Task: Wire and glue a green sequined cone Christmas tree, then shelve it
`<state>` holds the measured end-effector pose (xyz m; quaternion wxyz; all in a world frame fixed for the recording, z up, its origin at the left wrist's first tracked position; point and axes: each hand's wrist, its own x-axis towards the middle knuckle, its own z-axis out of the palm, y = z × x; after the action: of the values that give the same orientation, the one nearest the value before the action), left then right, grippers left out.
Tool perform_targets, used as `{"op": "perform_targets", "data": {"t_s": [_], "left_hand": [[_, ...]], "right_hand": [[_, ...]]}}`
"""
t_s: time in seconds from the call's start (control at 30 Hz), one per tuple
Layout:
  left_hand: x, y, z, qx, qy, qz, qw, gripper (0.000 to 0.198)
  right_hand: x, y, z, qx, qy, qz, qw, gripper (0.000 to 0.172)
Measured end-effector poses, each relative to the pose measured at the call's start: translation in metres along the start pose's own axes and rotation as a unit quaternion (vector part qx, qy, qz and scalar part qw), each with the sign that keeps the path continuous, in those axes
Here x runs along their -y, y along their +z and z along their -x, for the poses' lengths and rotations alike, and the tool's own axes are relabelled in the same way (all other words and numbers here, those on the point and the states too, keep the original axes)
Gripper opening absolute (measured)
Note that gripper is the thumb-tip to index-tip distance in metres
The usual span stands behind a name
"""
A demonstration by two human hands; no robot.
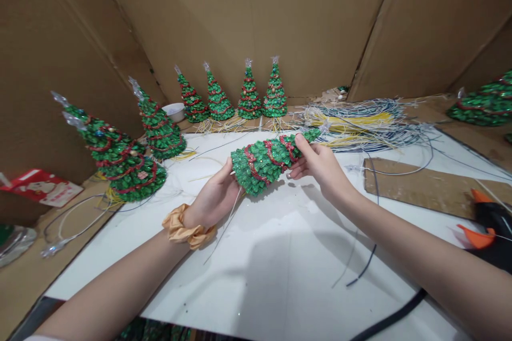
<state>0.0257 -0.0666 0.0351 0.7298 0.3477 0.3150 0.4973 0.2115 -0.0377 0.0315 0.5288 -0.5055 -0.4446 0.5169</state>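
Cardboard walls point(248, 16) close in the white surface point(276, 287) on my screen. Over its middle is the tree point(264, 165), on its side, green with red garland, its base to the left and its clear tip to the right (I cannot tell whether the lower edge touches down). I see the fingers of the left hand point(218, 194) grasping the base, thumb at its rim. The right hand point(320, 168) has its fingers pinched round the narrow part near the tip, thumb on top. Thin wire point(224, 226) trails from the base past the left hand, and a scrunchie point(188, 229) circles that wrist.

Further out, a heap of wires point(356, 125), yellow, white and dark, lies behind the right hand. I count four trees point(248, 95) upright along the back, with a bowl point(174, 112) just beside them, and two trees point(124, 162) at left. To the right are a cardboard sheet point(424, 186) and, overlapping its edge, an orange-and-black tool point(488, 216). A packet point(42, 187) is near the left edge.
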Motion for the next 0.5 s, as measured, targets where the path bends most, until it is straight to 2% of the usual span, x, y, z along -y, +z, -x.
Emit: {"op": "perform_targets", "data": {"t_s": [0.17,0.23,0.37,0.43,0.5], "left_hand": [[0.000,-0.005,-0.003,-0.034,-0.005,0.013,0.999,0.037],[-0.002,-0.008,-0.004,-0.044,-0.012,0.023,0.999,0.036],[-0.004,-0.010,-0.004,-0.045,-0.023,0.027,0.998,0.037],[-0.004,-0.009,-0.003,-0.046,-0.025,0.027,0.998,0.037],[-0.003,-0.007,-0.003,-0.043,-0.026,0.027,0.998,0.038]], "right_hand": [[0.004,-0.004,-0.001,0.005,-0.009,0.065,0.998,0.051],[0.005,-0.007,-0.001,-0.001,-0.057,0.135,0.989,0.052],[0.004,-0.010,-0.003,-0.044,-0.173,0.255,0.950,0.054],[0.003,-0.010,-0.004,-0.037,-0.185,0.233,0.954,0.053],[0.002,-0.008,-0.005,-0.013,-0.169,0.164,0.972,0.051]]}}
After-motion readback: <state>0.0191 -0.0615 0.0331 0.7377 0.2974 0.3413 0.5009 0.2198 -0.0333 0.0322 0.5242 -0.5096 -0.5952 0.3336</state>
